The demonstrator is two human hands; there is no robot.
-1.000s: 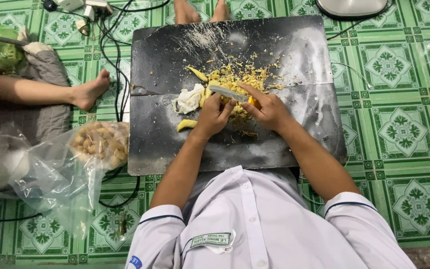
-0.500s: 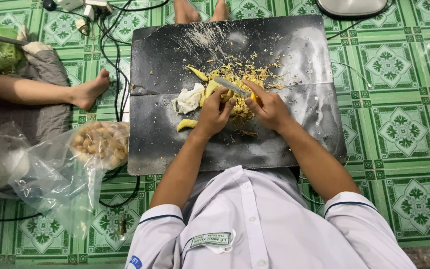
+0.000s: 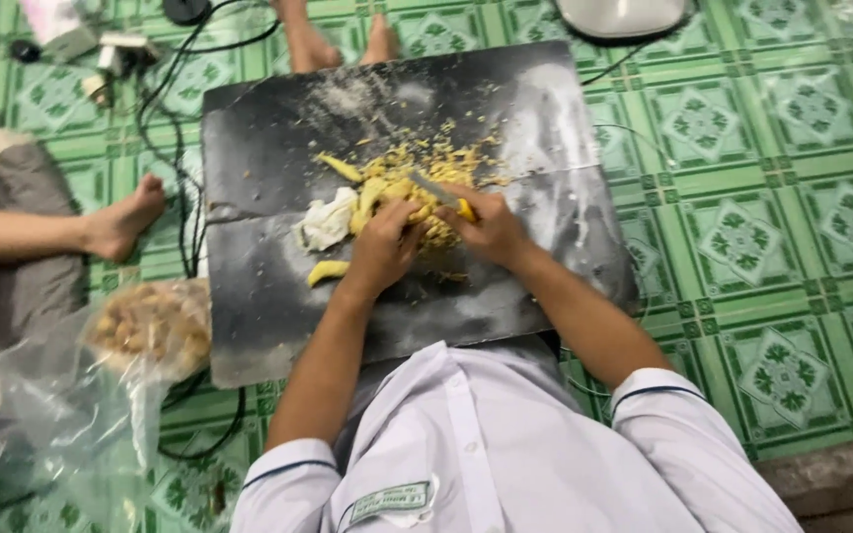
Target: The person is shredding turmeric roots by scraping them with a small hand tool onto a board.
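Gripping the knife point(image 3: 438, 193), right hand point(image 3: 486, 229) edged closer.

My fingers point(image 3: 409, 212) meet over a heap of chopped pieces point(image 3: 417, 173) near the middle of a flat board point(image 3: 269, 326) lying on the tiled floor point(image 3: 772, 227). A knife point(image 3: 443, 194) runs up and left from my right hand point(image 3: 486, 227), its blade across the heap. Just left of my left hand point(image 3: 382, 247) lies a crumpled scrap point(image 3: 328, 219), and below it one loose piece point(image 3: 326, 270). Farther left, off the board, a bag of small round pieces point(image 3: 150, 326) sits by someone's foot point(image 3: 120, 222). Beyond the board's far edge stand two more feet point(image 3: 338, 39).
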